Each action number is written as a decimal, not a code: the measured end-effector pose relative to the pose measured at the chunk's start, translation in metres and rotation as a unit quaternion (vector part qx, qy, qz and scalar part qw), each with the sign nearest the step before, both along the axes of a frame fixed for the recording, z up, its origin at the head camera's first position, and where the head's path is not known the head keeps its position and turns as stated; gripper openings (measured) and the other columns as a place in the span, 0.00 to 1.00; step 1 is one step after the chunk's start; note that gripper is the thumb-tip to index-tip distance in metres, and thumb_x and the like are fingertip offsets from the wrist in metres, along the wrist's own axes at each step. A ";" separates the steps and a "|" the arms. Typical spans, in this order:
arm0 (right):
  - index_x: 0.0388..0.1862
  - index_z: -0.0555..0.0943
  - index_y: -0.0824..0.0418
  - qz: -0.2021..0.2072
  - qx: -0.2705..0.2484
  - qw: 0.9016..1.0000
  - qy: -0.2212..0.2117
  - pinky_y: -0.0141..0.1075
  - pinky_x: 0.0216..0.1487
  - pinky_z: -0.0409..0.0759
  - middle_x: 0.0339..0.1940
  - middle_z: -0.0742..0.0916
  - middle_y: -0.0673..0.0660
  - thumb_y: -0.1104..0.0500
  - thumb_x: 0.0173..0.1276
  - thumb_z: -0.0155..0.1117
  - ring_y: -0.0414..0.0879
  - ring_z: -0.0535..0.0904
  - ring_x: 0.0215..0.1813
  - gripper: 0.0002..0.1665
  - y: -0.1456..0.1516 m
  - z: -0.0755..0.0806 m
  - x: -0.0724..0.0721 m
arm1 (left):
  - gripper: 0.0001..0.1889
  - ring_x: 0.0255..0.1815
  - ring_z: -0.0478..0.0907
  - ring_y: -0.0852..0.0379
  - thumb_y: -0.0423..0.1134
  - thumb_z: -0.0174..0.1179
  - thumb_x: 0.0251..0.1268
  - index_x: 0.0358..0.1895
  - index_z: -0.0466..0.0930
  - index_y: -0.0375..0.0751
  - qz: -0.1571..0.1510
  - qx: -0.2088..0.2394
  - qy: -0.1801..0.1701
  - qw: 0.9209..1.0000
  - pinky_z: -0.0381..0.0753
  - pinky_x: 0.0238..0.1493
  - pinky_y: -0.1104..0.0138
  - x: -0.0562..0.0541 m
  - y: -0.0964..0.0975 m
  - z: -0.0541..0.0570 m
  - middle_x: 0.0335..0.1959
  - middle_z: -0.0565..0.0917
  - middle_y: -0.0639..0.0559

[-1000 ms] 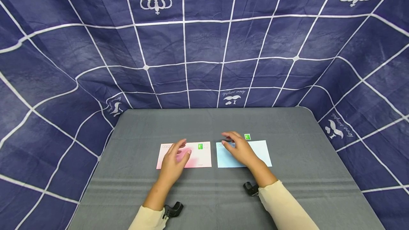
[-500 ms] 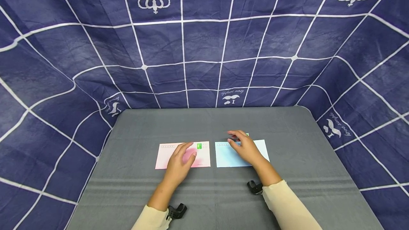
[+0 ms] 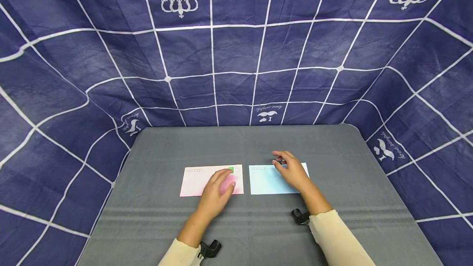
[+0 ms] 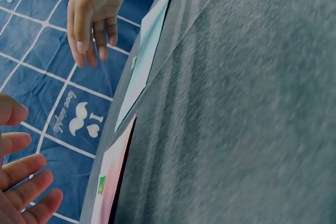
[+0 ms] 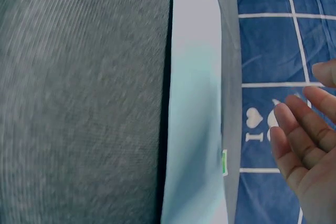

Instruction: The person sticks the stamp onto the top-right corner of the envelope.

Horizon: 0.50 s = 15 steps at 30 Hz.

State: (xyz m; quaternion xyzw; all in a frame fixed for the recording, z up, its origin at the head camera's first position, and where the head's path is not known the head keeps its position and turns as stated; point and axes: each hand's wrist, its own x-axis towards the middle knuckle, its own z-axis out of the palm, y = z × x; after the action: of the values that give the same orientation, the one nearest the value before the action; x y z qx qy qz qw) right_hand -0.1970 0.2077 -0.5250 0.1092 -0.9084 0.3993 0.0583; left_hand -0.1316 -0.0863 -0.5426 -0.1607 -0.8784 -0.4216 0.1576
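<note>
My left hand (image 3: pixel 215 192) hovers over the pink envelope (image 3: pixel 193 182) with relaxed fingers, holding nothing. Its fingertips overlap the green stamp (image 3: pixel 231 170) at the envelope's upper right corner in the head view. Above the light blue envelope (image 3: pixel 264 182) is my right hand (image 3: pixel 293 173), fingers loosely bent and apart from the paper. A second green stamp (image 5: pixel 224 162) lies just past the blue envelope's far edge; the right hand hides it in the head view. Both wrist views show the hands raised, with bare palms.
Both envelopes lie side by side on a grey cloth-covered table (image 3: pixel 244 145), a narrow gap between them. Dark blue curtains (image 3: pixel 236 48) with white grid lines enclose the back and sides. A black camera mount (image 3: pixel 210 248) sits on each wrist.
Both hands have drifted right: the left across the pink envelope to its stamp, the right over the loose stamp, now covering it. The envelopes stay in place.
</note>
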 end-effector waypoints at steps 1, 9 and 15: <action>0.64 0.80 0.59 -0.002 -0.001 1.000 0.001 0.49 0.57 0.82 0.53 0.86 0.59 0.55 0.74 0.63 0.51 0.82 0.55 0.22 0.002 -0.001 -0.001 | 0.21 0.65 0.79 0.50 0.40 0.66 0.66 0.62 0.81 0.42 -0.002 -0.003 0.000 1.000 0.76 0.66 0.53 0.001 0.002 -0.001 0.60 0.82 0.50; 0.62 0.81 0.61 -0.031 -0.013 0.999 0.001 0.50 0.55 0.82 0.53 0.86 0.61 0.58 0.72 0.66 0.52 0.84 0.53 0.21 0.014 -0.010 -0.005 | 0.22 0.64 0.79 0.49 0.39 0.67 0.64 0.61 0.81 0.42 -0.019 -0.026 0.009 0.999 0.76 0.66 0.54 0.006 0.016 -0.007 0.60 0.82 0.48; 0.62 0.81 0.63 -0.047 -0.015 0.999 -0.012 0.48 0.54 0.82 0.53 0.85 0.62 0.59 0.71 0.65 0.54 0.84 0.53 0.21 0.022 -0.014 -0.009 | 0.22 0.64 0.79 0.49 0.38 0.66 0.63 0.61 0.81 0.40 -0.030 -0.037 0.006 0.999 0.76 0.66 0.54 0.008 0.025 -0.007 0.60 0.82 0.49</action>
State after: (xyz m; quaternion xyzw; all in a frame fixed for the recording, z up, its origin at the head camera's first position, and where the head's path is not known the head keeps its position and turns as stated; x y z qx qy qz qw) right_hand -0.2055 0.2298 -0.5385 0.0608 -0.9071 0.4110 0.0678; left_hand -0.1237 -0.0615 -0.5499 -0.1953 -0.8871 -0.3928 0.1438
